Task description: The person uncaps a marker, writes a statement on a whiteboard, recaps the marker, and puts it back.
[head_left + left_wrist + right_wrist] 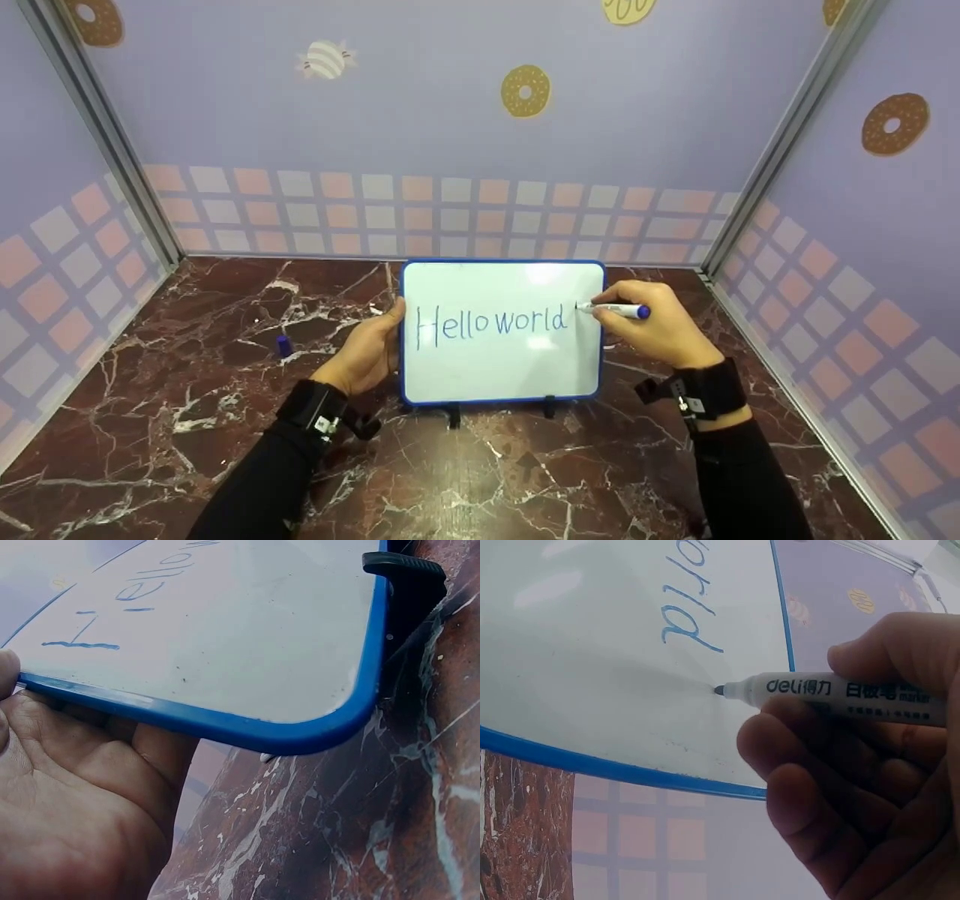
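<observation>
A small whiteboard [495,371] with a blue frame stands propped up on black feet [454,415], and "Hello world" is written across it in blue. My left hand [366,349] grips its left edge, thumb at the front and fingers behind, as the left wrist view also shows. Between the thumb and fingers of my right hand [660,319] is a white whiteboard marker [817,690] with a blue end. Its dark tip is at the board's surface just right of the "d"; whether it touches I cannot tell.
A blue marker cap [283,346] stands on the dark red marbled table [225,420], left of the left hand. Purple walls [420,112] with pink and white checks enclose the table at the back and both sides.
</observation>
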Tool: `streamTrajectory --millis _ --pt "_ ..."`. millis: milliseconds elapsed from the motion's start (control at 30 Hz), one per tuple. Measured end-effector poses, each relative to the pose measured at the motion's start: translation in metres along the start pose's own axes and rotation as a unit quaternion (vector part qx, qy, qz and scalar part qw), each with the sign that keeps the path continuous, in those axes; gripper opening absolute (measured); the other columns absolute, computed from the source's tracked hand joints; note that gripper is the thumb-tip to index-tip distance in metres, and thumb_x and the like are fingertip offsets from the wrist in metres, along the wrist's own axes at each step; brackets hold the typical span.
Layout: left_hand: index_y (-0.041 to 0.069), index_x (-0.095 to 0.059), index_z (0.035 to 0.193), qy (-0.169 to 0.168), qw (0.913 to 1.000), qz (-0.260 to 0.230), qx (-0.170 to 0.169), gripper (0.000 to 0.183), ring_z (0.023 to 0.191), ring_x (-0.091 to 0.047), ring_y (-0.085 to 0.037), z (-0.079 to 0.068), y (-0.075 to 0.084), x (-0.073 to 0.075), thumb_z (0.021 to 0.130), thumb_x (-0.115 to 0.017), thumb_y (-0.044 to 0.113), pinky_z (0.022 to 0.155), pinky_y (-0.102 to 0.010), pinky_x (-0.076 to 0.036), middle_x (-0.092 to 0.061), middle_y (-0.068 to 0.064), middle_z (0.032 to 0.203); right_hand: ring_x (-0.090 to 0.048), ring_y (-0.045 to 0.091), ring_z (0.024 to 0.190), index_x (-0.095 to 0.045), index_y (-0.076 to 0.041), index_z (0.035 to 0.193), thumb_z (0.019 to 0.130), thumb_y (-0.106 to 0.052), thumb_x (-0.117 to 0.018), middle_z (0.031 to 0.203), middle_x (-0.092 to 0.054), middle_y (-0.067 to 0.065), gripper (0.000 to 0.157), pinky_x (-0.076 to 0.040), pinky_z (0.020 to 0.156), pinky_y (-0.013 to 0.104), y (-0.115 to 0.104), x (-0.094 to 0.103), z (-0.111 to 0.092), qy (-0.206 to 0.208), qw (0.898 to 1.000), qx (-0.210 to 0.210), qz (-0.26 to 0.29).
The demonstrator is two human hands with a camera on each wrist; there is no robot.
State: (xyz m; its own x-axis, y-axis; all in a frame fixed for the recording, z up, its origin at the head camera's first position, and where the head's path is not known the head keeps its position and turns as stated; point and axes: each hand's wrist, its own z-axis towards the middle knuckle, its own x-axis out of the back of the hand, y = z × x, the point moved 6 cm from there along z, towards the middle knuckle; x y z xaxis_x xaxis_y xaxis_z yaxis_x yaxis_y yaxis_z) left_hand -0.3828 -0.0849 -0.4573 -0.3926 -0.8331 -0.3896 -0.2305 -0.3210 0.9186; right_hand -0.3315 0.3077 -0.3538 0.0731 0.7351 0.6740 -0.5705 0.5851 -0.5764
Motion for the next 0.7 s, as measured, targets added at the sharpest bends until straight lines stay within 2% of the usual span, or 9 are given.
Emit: streamTrajectory --millis 500,700 --pt "0.009 -0.07 0.133 0.006 1.0 -0.006 -0.002 0.051 0.109 -0.077 -0.024 0.0002 0.0004 -0.0004 0.119 -0.044 0.05 0.095 -0.043 -0.066 -0.081 -0.006 0.12 -0.071 0.017 0.074 -0.084 -0.012 0.103 0.1 -0.006 -0.08 0.098 -0.079 0.001 0.008 -0.06 0.065 0.027 -0.0002 -0.0038 0.0003 -0.032 0.999 -0.041 -0.006" --pt "0.008 -0.068 0.136 0.001 1.0 0.002 -0.004 0.054 0.109 -0.077 -0.024 -0.0008 0.001 -0.0004 0.119 -0.043 0.052 0.095 -0.043 -0.066 -0.08 -0.006 0.121 -0.076 0.024 0.078 -0.084 -0.01 0.104 0.101 -0.004 -0.078 0.101 -0.08 0.006 0.009 -0.064 0.068 0.028 -0.0003 -0.0051 -0.0004 -0.043 0.998 -0.052 0.015"
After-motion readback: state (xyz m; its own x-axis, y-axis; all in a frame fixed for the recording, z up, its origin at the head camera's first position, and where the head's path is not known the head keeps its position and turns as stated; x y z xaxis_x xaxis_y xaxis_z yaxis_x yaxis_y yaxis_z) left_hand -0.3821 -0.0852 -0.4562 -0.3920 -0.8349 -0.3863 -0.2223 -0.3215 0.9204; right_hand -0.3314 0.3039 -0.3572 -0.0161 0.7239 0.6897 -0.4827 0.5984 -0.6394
